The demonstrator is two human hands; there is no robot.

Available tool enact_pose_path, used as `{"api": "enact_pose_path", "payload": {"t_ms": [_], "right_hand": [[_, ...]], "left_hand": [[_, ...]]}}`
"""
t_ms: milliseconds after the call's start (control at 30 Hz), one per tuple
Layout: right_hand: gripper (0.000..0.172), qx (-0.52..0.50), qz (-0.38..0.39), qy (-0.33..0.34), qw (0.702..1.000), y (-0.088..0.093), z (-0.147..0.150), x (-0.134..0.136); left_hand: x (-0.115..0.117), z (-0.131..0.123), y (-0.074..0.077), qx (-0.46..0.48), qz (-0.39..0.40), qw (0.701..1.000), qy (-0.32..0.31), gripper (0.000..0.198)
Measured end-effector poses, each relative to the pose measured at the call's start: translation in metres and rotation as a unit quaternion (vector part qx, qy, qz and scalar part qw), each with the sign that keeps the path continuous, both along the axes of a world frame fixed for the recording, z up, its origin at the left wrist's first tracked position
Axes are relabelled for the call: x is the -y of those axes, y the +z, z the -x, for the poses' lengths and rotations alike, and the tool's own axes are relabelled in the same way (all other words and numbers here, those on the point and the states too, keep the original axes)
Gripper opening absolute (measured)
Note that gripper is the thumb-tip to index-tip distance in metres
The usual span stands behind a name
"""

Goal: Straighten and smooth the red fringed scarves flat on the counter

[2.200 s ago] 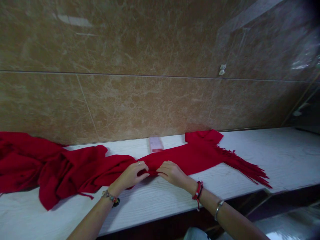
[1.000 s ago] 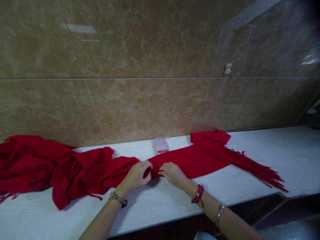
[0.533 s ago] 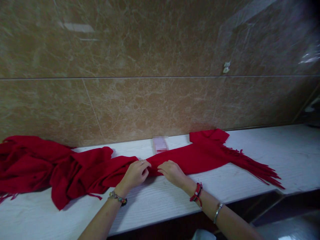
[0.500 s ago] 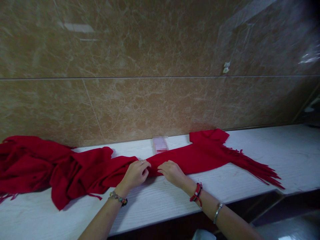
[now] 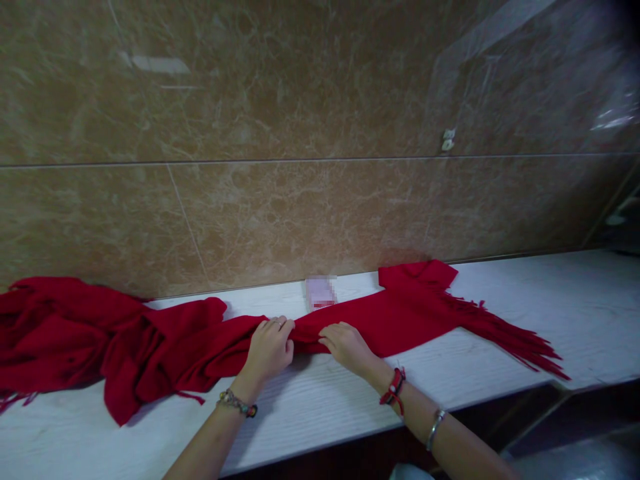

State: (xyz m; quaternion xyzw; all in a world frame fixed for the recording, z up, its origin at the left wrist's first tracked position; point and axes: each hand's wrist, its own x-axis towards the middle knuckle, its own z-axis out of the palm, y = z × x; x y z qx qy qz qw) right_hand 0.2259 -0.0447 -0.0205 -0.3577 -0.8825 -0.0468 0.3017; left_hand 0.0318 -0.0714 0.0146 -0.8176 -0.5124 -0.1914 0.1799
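And now the left hand (image 5: 269,347) has rolled over, clutching the scarf (image 5: 400,320), the right hand (image 5: 349,345) pinching its edge just beside, so the stretch between sits gathered.

The scarf (image 5: 405,320) is matt red cloth, its fringe (image 5: 520,344) formed of cord-like strands. The bench (image 5: 320,407) shows a white wood-grain surface, nearly matt. The wall (image 5: 300,220) is glossy, marble-patterned tile that reflects light. The bangle (image 5: 435,429) is smooth, shiny metal; the red wristband (image 5: 395,385), cord.
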Motion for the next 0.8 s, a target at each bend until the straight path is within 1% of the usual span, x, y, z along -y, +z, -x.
{"api": "enact_pose_path", "payload": {"t_ms": [133, 300, 367, 500, 567, 633, 733, 800], "right_hand": [[0.011, 0.015, 0.006, -0.002, 1.000, 0.001, 0.000, -0.002], [0.013, 0.000, 0.002, 0.014, 1.000, -0.001, -0.001, -0.004], [0.013, -0.005, 0.000, 0.018, 1.000, -0.002, -0.001, -0.005], [0.012, 0.006, -0.001, 0.016, 1.000, -0.003, -0.002, -0.005], [0.012, 0.020, 0.000, 0.010, 1.000, -0.003, -0.002, -0.005], [0.012, 0.034, 0.002, 0.004, 0.999, -0.002, -0.002, -0.005], [0.013, 0.050, 0.007, 0.001, 0.999, -0.002, -0.001, -0.005], [0.013, 0.053, 0.010, 0.000, 0.999, -0.001, -0.001, -0.005]], "left_hand": [[0.003, -0.001, 0.003, -0.013, -0.011, 0.999, -0.029, 0.013], [0.010, 0.002, -0.004, -0.049, -0.001, 0.998, -0.031, 0.015], [0.013, 0.007, -0.006, -0.054, -0.007, 0.998, -0.020, 0.021], [0.020, 0.021, -0.004, -0.060, -0.023, 0.998, 0.028, 0.029], [0.023, 0.031, -0.001, -0.062, -0.018, 0.997, 0.046, 0.031], [0.024, 0.044, 0.004, -0.060, -0.009, 0.997, 0.048, 0.032], [0.025, 0.066, 0.018, -0.069, 0.011, 0.997, 0.034, 0.033], [0.027, 0.079, 0.028, -0.083, 0.026, 0.996, 0.033, 0.038]]}}
